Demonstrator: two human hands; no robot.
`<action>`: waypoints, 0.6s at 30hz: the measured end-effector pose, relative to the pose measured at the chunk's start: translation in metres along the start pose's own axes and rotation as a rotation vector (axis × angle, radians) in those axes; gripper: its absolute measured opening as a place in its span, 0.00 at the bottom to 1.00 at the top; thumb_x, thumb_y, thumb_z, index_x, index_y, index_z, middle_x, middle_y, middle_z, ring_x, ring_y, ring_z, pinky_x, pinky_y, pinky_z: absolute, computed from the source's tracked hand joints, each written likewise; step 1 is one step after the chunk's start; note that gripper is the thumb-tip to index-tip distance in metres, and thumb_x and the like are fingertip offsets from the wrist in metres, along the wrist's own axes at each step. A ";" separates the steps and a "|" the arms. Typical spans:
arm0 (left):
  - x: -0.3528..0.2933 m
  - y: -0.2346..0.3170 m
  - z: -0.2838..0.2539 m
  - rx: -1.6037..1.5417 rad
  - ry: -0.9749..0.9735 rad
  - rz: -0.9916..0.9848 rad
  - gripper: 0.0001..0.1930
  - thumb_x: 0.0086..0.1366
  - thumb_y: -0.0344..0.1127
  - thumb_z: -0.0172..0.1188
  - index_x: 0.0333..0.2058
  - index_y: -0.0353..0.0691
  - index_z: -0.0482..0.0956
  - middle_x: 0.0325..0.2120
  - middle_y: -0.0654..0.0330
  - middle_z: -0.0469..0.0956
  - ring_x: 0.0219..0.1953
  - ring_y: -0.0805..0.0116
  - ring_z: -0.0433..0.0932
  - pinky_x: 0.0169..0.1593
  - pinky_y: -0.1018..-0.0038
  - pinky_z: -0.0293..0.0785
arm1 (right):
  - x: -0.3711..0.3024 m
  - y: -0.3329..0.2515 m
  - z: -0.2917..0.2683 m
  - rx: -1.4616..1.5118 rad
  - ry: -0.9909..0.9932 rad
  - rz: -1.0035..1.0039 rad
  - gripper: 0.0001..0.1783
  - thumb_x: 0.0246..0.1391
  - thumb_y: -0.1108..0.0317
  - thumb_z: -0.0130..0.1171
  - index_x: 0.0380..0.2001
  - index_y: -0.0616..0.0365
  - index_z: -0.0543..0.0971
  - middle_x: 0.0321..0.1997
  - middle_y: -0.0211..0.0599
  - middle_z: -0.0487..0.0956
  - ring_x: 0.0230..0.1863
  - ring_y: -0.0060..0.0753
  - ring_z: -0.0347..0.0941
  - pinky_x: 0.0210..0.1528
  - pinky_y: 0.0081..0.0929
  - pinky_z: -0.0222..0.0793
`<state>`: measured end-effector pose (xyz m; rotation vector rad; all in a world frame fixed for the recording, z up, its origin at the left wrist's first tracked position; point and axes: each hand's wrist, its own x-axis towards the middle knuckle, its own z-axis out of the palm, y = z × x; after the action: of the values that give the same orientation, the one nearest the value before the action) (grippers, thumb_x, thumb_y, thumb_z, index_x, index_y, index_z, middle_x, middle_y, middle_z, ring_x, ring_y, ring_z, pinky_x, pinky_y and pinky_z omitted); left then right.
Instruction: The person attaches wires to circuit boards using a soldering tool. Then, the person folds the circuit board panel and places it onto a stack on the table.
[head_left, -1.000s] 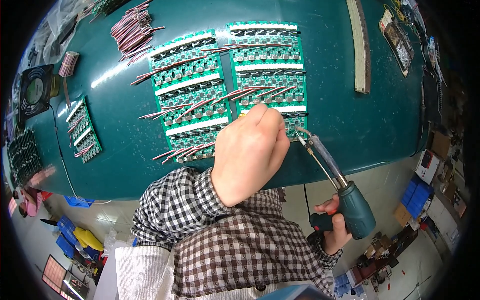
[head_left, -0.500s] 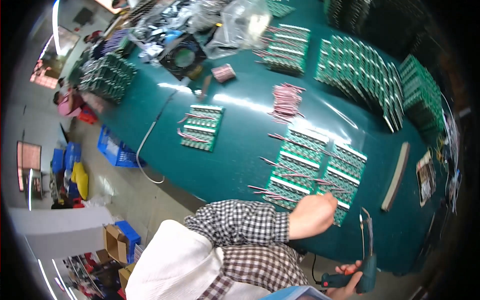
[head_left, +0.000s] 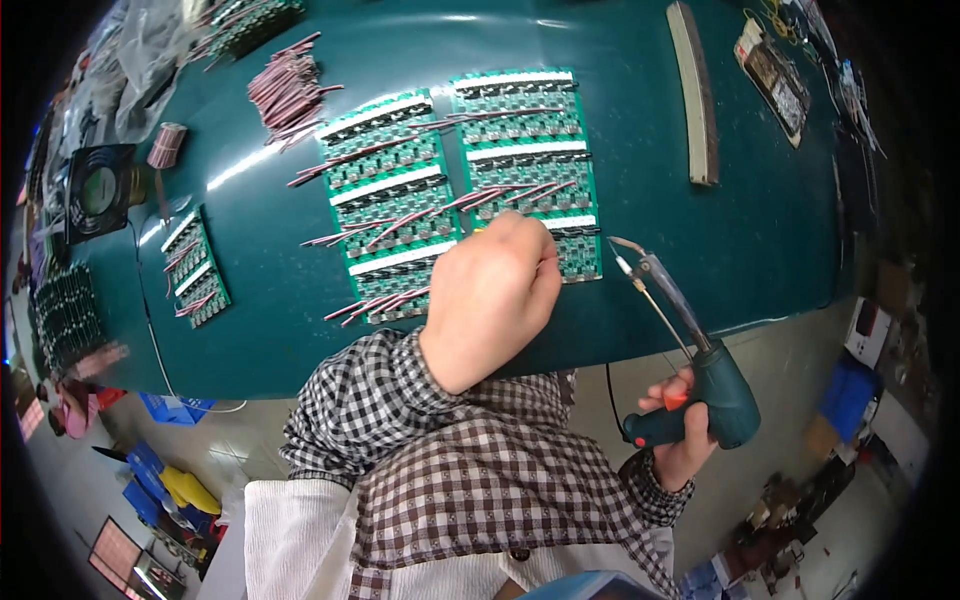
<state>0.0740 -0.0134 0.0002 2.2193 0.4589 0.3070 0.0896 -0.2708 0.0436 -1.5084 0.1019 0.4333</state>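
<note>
Two green circuit board panels with white strips lie side by side on the table, the left panel and the right panel. Red, white and black wires run across both. My left hand is closed, its fingertips over the lower part of the right panel. Whatever it pinches is hidden behind the knuckles. In my right hand is a dark green soldering gun, gripped by its handle near an orange-red trigger. Its bent tip and thin feed tube point up beside the right panel's edge, apart from it.
A pile of cut wires lies beyond the left panel. A smaller board, a black fan and a wire bundle are at left. A long pale bar and a worn flat block lie at far right.
The view has swung round to the right, shifting the table in the picture. The soldering gun's tip is closer to the right panel. My left hand stays closed over that panel's lower part.
</note>
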 end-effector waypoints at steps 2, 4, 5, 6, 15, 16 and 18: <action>-0.001 0.001 0.003 -0.008 -0.022 -0.004 0.04 0.51 0.25 0.62 0.26 0.39 0.75 0.20 0.60 0.72 0.20 0.66 0.74 0.23 0.70 0.69 | -0.004 -0.002 -0.002 -0.035 -0.011 0.020 0.28 0.59 0.57 0.58 0.52 0.71 0.68 0.38 0.43 0.76 0.38 0.37 0.77 0.37 0.32 0.82; -0.002 0.003 0.002 -0.002 -0.026 -0.010 0.05 0.51 0.25 0.62 0.26 0.39 0.75 0.20 0.61 0.71 0.19 0.67 0.73 0.23 0.72 0.68 | -0.006 -0.002 -0.005 -0.044 -0.002 0.035 0.29 0.58 0.56 0.60 0.52 0.71 0.68 0.38 0.43 0.76 0.38 0.37 0.77 0.37 0.33 0.82; -0.004 0.003 0.003 -0.009 -0.019 -0.010 0.05 0.51 0.24 0.62 0.25 0.39 0.75 0.20 0.61 0.71 0.19 0.67 0.72 0.23 0.72 0.67 | -0.008 -0.001 -0.008 -0.032 -0.013 0.045 0.29 0.57 0.57 0.60 0.52 0.72 0.68 0.38 0.43 0.76 0.38 0.38 0.77 0.37 0.33 0.82; -0.005 0.004 0.004 -0.015 -0.011 -0.009 0.05 0.51 0.24 0.62 0.25 0.40 0.75 0.19 0.62 0.70 0.19 0.68 0.71 0.23 0.72 0.67 | -0.009 -0.001 -0.010 -0.020 -0.025 0.053 0.29 0.57 0.57 0.60 0.52 0.72 0.68 0.38 0.43 0.76 0.38 0.38 0.77 0.37 0.33 0.81; -0.006 0.010 0.005 -0.008 -0.020 -0.032 0.06 0.50 0.24 0.62 0.26 0.41 0.74 0.19 0.62 0.69 0.18 0.66 0.71 0.22 0.71 0.65 | -0.017 -0.008 -0.006 -0.086 -0.065 0.047 0.31 0.54 0.56 0.64 0.50 0.73 0.69 0.37 0.43 0.76 0.38 0.39 0.78 0.37 0.34 0.81; -0.006 0.009 0.005 -0.009 -0.020 -0.033 0.06 0.50 0.24 0.62 0.26 0.41 0.74 0.19 0.62 0.69 0.18 0.66 0.71 0.22 0.71 0.65 | -0.017 -0.008 -0.005 -0.087 -0.065 0.047 0.31 0.54 0.56 0.64 0.50 0.73 0.69 0.37 0.43 0.76 0.38 0.39 0.78 0.37 0.34 0.81; -0.005 0.008 0.005 -0.037 -0.022 -0.032 0.06 0.50 0.24 0.62 0.26 0.41 0.74 0.19 0.62 0.69 0.18 0.66 0.71 0.22 0.71 0.65 | -0.017 -0.010 -0.003 -0.121 -0.085 0.068 0.32 0.53 0.56 0.65 0.50 0.73 0.70 0.36 0.43 0.77 0.38 0.39 0.78 0.37 0.34 0.81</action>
<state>0.0727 -0.0233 0.0028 2.1747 0.4726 0.2713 0.0783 -0.2773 0.0582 -1.6065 0.0612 0.5654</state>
